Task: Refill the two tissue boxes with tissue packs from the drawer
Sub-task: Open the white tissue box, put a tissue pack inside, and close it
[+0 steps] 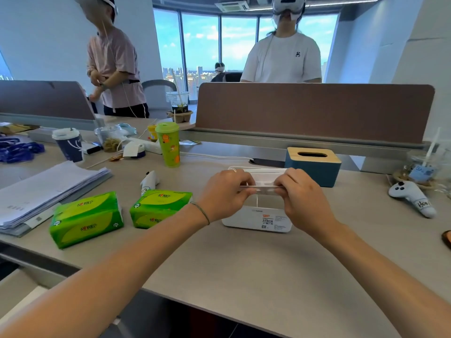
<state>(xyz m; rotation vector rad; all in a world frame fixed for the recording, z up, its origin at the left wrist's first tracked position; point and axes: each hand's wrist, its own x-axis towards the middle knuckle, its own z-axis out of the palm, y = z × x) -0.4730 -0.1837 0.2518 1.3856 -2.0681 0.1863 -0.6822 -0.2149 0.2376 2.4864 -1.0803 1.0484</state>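
Paper stack (48,189) far left on desk (244,264), then two green tissue packs side by side: left pack (86,219) and right pack (159,208), apart from each other, both sealed, lying flat near the front-left desk edge. Packs look soft, light, squashy w/ slick film, so best taken across the short sides or from the top, not pinched at the wrap. Green cup (168,143) and white controller (149,181) sit behind them, clear of the work. Center: left hand (225,195) and right hand (303,201) both on the white tissue box (256,219), fingers closed on a white lid piece (258,187) at the box top, one hand at each end; judged step = pulling the lid off/opening it. Box looks like stiff, light plastic, smooth, could slide on the desk when tugged; hold at lid ends seems right. Behind-right, just beside the white box: blue tissue box w/ wood lid (313,165), closed, not yet touched; lid prob lifts off, rigid. Further right another controller (412,197) and a clear cup (424,167), well apart. Room: wide bare desk in front of the hands for setting the lid down; partition (312,111) blocks the back; packs near left hand, easy reach.
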